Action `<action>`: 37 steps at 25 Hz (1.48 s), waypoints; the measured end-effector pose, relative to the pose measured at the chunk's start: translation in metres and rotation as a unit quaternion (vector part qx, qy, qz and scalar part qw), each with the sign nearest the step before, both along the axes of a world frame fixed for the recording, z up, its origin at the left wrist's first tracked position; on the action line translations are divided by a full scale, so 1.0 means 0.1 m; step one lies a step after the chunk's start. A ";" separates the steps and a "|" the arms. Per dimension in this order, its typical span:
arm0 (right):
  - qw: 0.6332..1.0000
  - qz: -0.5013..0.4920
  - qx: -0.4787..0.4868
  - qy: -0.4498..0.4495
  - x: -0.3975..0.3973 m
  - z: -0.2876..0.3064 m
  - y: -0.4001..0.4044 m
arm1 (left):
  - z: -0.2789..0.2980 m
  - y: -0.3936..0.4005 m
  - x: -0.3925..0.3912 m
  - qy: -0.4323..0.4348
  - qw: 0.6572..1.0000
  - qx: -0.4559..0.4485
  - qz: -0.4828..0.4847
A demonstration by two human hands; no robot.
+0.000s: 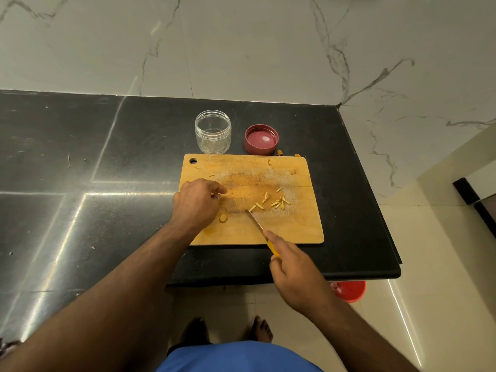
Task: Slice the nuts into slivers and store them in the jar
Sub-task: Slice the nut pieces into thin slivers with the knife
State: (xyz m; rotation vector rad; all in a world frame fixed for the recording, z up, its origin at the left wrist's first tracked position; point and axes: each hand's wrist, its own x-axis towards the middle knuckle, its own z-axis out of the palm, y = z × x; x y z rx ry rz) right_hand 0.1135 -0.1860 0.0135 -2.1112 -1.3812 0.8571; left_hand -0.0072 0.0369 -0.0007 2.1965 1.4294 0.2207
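Right hand grips a yellow-handled knife over the cutting board; left hand, fingers curled, pinches a nut piece at nine o'clock of the slivers.

In front of me is a dark, glossy stone worktop with pale seam lines crossing it, ending at a marble wall behind and a rounded edge to my right. A wooden cutting board lies flat on it near the right end. Just behind the board stands a clear jar, upright and open, and beside that a red lid lies upside down. Two small nut bits sit on the stone between lid and board.
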 end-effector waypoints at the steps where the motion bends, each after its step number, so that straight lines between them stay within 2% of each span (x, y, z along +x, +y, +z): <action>1: 1.000 -0.015 0.002 -0.004 0.04 -0.02 -0.01 | 0.00 0.00 0.01 0.003 1.000 0.000 -0.002; 4: 0.995 -0.089 0.017 -0.030 0.20 -0.05 -0.03 | 0.00 -0.01 0.02 0.008 1.000 0.003 -0.003; 10: 0.999 -0.044 0.015 -0.019 0.17 -0.06 0.02 | 0.03 -0.03 0.05 0.015 1.000 -0.002 0.003; 15: 0.992 -0.115 0.044 -0.008 0.39 -0.06 -0.03 | 0.05 0.02 -0.04 0.008 0.999 -0.005 0.039; 21: 0.995 -0.080 0.059 0.014 0.25 -0.06 0.08 | 0.12 0.13 -0.22 -0.054 0.995 -0.042 0.067; 25: 0.996 -0.071 0.043 0.020 0.19 -0.09 0.12 | 0.20 0.09 -0.24 -0.022 0.995 -0.095 -0.014; 27: 0.997 -0.066 0.042 0.020 0.17 -0.10 0.15 | 0.20 0.04 -0.22 0.004 0.995 -0.093 -0.041; 31: 0.997 -0.061 0.038 0.024 0.14 -0.11 0.17 | 0.21 0.07 -0.24 -0.002 0.998 -0.063 0.015; 34: 0.997 -0.059 0.036 0.030 0.12 -0.13 0.17 | 0.21 0.11 -0.27 0.023 0.995 -0.092 0.001; 37: 0.997 -0.057 0.036 0.031 0.11 -0.16 0.17 | 0.19 0.11 -0.29 0.016 0.996 -0.085 0.000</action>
